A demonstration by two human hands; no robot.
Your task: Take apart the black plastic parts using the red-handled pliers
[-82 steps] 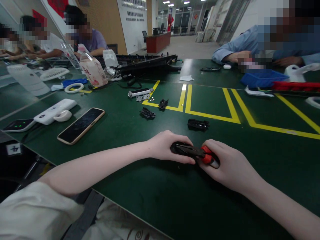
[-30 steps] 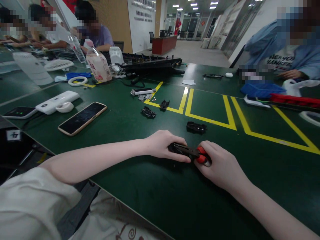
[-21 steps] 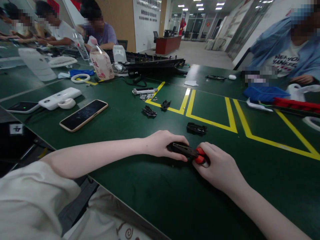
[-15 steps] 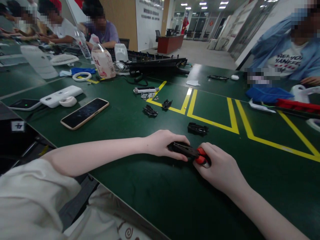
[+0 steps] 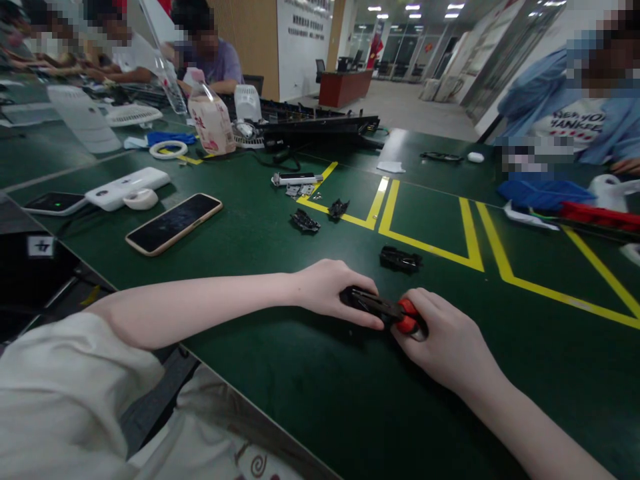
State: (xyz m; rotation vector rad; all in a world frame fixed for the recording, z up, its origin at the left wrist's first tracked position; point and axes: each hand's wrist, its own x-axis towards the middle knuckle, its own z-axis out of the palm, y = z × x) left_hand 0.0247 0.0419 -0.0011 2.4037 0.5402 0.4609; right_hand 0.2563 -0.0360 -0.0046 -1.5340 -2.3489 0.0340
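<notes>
My left hand [image 5: 333, 287] grips a black plastic part [image 5: 364, 300] between thumb and fingers, just above the green table. From the right, my right hand [image 5: 445, 327] is wrapped round a red-handled tool [image 5: 409, 324], which looks like pliers. Its dark front end meets the black part, and exactly where they touch is hard to make out. Beyond my hands lies a similar black plastic piece [image 5: 400, 259]. Two smaller, jagged black pieces, one nearer [image 5: 305, 221] and one farther [image 5: 339, 209], rest to its left.
A phone [image 5: 173, 223] lies to the left, near a white power bank [image 5: 127, 187] and a tape roll [image 5: 140, 199]. A white cylindrical part [image 5: 296, 179] sits by small metal bits. Farther back stand a pink bottle [image 5: 213, 123] and a long black panel [image 5: 325, 127]. Several people sit around.
The whole view has shifted slightly, so everything appears a little farther right. Both hands keep their hold on the black part and the red-handled tool, with hardly any movement between them.
</notes>
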